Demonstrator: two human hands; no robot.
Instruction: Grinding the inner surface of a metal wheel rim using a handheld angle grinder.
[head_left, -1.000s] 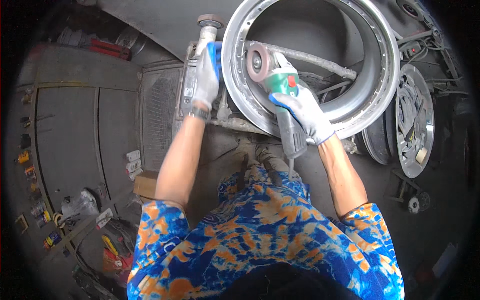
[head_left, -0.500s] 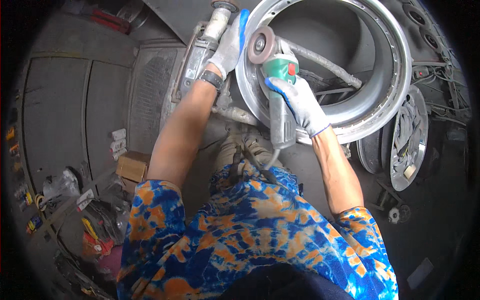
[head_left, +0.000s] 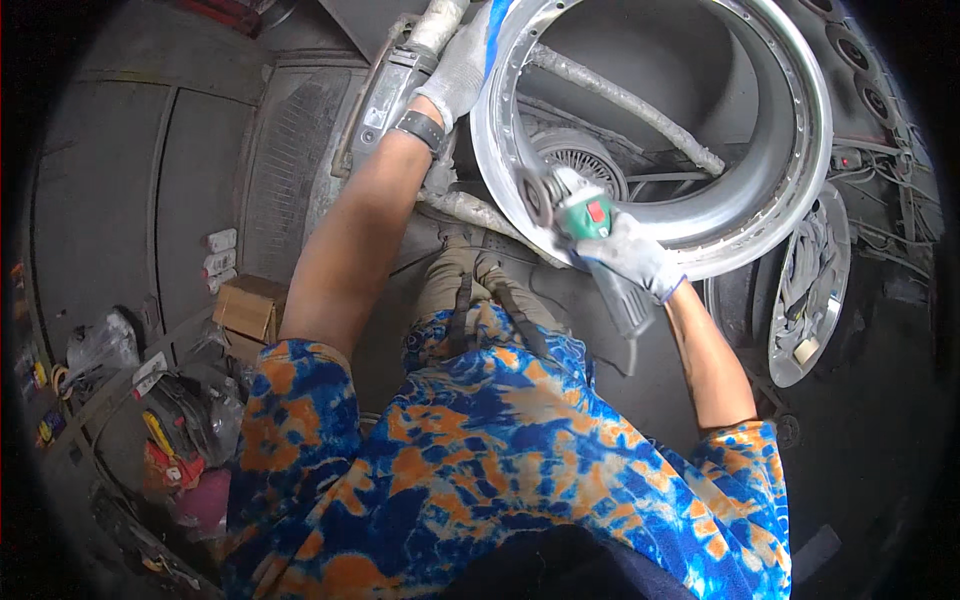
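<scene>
A large silver wheel rim (head_left: pixel 806 150), a ring with holes round its flange, stands in front of me. My left hand (head_left: pixel 462 78), in a grey-and-blue work glove, lies with its palm side against the rim's outer left edge. Its fingers look stretched out, the tips cut off by the top of the picture. In my gloved right hand (head_left: pixel 632 255) is a green-and-grey angle grinder (head_left: pixel 590 216), gripped round its body and tilted. The grinder's disc (head_left: pixel 535 195) is at the lower left inner wall of the rim; whether it touches I cannot tell.
A dusty machine (head_left: pixel 398 92) with pipes stands left of the rim. Behind the opening shows a round finned part (head_left: pixel 580 160). Cables (head_left: pixel 890 165) run at right, above a metal dish holding cloths (head_left: pixel 800 270). A cardboard box (head_left: pixel 248 308) and plastic bags (head_left: pixel 105 345) lie at left.
My right hand has brought the grinder down and to the right, tilting it, so the disc sits lower by the inner wall. My left hand stays by the rim's edge; the view has shifted slightly.
</scene>
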